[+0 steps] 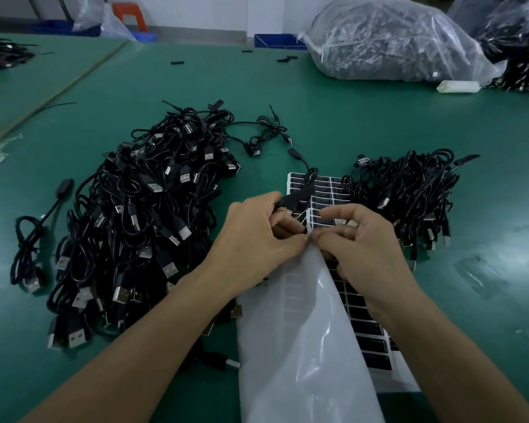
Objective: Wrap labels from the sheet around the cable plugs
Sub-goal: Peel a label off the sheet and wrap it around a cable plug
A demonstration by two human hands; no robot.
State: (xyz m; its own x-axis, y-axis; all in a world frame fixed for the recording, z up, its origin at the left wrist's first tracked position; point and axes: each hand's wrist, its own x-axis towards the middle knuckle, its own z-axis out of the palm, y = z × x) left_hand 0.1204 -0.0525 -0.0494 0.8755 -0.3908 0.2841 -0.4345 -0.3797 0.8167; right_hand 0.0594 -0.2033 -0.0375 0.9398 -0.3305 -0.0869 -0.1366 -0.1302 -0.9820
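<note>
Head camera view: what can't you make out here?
All in the head view.
Print on the label sheet: too small, blurred.
Whether the cable in the left hand is labelled yet: fingers cover it.
Sheet's lower left: under white backing film.
Plastic bag contents: hazed by the film.

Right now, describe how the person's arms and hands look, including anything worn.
Nothing is worn. The left hand and right hand show no gloves, rings, watch or band. The forearms are bare, with no sleeve in view.
</note>
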